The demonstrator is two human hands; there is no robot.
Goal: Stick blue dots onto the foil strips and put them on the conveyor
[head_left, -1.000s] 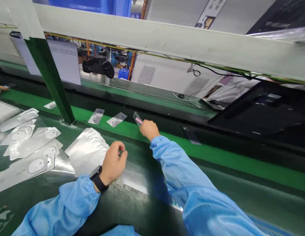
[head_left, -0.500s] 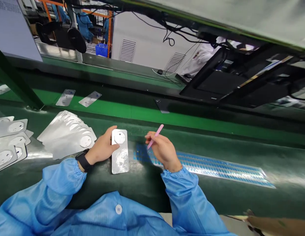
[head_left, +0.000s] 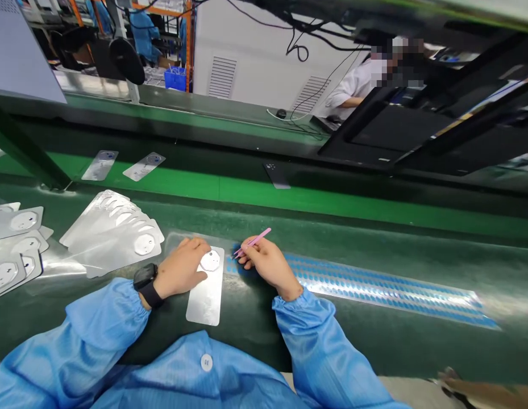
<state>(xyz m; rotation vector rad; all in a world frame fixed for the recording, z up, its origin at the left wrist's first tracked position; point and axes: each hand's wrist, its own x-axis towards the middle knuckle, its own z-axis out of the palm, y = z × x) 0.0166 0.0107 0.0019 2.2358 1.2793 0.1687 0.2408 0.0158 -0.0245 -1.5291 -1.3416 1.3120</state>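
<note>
The open left hand (head_left: 181,268) presses a foil card (head_left: 204,302) flat on the counter (head_left: 366,335), while the right hand (head_left: 269,263) pinches pink tweezers (head_left: 252,243), apparently set to work at the card's round patch or the blue-dotted sheet (head_left: 383,288), though the small tips are hard to make out.

- Foil card (head_left: 206,301): silver metallic surface, glossy, faintly crinkled.
- Pink tweezers (head_left: 252,243), just right of the foil card: smooth, glossy coating; base material cannot be determined.
- Label strip (head_left: 383,289), right of the foil card: reflective silver backing, glossy blue labels.
- Conveyor belt (head_left: 332,352), beneath the foil card: dark green, smooth, semi-gloss, rubber-like.
- Sleeve (head_left: 310,335), right of the foil card: light blue woven cloth, slight sheen.
</note>
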